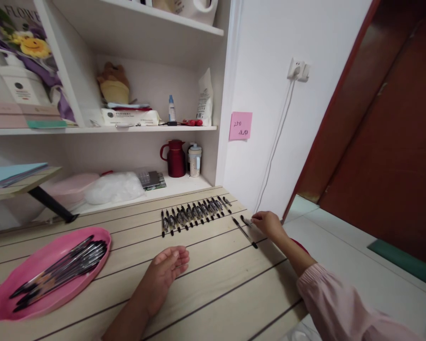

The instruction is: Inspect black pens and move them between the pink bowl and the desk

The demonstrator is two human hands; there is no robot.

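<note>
My left hand (167,267) rests over the table with the palm turned inward, its fingers loosely bent and apart, holding nothing. At the table's right edge, my right hand (269,224) has its fingertips pinched together; what is between them, if anything, is hidden. Beside those fingertips lies a small black-and-clear piece (246,220). A single black-tipped pen (244,232) lies slanted just left of it. Farther left, several pens (192,216) form a neat side-by-side row, with small dark, shiny pieces among them. More pens (69,265) lie bunched in a pink tray (107,237) at the left.
A white shelf unit (156,130) stands behind the wooden table (213,279). On its lower shelf are a red jug (176,160), a pale cup (195,161) and a white plastic bag (115,188). A pink note (240,126) and a cord (277,142) are on the right wall.
</note>
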